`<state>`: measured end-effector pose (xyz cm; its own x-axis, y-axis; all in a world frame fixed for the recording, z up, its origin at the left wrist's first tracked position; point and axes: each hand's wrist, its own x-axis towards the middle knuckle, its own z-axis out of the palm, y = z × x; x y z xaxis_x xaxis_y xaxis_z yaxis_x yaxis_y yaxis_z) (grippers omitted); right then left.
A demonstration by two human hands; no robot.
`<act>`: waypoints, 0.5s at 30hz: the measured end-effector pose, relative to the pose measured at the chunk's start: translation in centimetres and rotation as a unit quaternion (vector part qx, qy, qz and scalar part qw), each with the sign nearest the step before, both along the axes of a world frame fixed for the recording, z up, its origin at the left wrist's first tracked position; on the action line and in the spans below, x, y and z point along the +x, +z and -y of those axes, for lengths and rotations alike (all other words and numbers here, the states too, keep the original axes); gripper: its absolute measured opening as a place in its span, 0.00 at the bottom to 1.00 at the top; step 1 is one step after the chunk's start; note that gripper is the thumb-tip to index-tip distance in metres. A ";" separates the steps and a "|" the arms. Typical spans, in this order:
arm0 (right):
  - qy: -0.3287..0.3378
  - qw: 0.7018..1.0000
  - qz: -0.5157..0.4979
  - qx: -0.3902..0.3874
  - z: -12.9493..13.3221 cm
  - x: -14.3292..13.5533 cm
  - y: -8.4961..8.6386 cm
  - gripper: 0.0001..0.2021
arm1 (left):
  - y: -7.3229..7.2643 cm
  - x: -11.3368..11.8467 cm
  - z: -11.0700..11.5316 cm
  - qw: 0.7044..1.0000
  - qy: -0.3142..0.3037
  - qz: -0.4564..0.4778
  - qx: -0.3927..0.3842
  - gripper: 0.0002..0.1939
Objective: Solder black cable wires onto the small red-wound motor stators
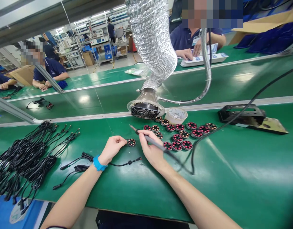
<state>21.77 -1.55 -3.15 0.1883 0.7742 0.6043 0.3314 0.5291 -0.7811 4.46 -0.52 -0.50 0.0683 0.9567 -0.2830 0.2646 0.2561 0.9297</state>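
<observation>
My left hand (113, 147), with a blue band at its wrist, is closed in a pinch at the edge of a small motor stator (131, 142) with a ring of copper-coloured coils. My right hand (151, 151) grips a soldering iron (152, 142) like a pen. Its tip points up and left, above and just right of that stator, apart from it. From the iron a dark cord runs off to the right. To the right of my right hand lie several more stators (177, 146), some with red coils. A black cable (125, 163) lies below my left hand.
A pile of black cables (24, 156) covers the left of the green bench (227, 184). An extractor hood (146, 103) on a foil duct hangs behind my hands. A tape roll (176, 115) and a black metal stand (251, 119) are at the back. Co-workers sit beyond the divider.
</observation>
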 end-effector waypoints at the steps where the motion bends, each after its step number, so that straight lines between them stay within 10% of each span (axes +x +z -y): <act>1: -0.019 1.000 -0.011 0.013 0.2 0.3 0.2 0.08 | 0.0 0.0 0.0 1.000 0.000 0.002 -0.001 0.14; 15: 0.035 0.999 0.017 0.028 1.1 -0.1 -0.2 0.12 | 0.1 -0.1 0.0 1.000 0.003 -0.001 -0.004 0.13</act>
<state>21.70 -2.62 -3.33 0.1139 0.7490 0.6527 0.3182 0.5949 -0.7381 4.40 -0.55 -0.43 0.0623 0.9546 -0.2914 0.2652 0.2657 0.9269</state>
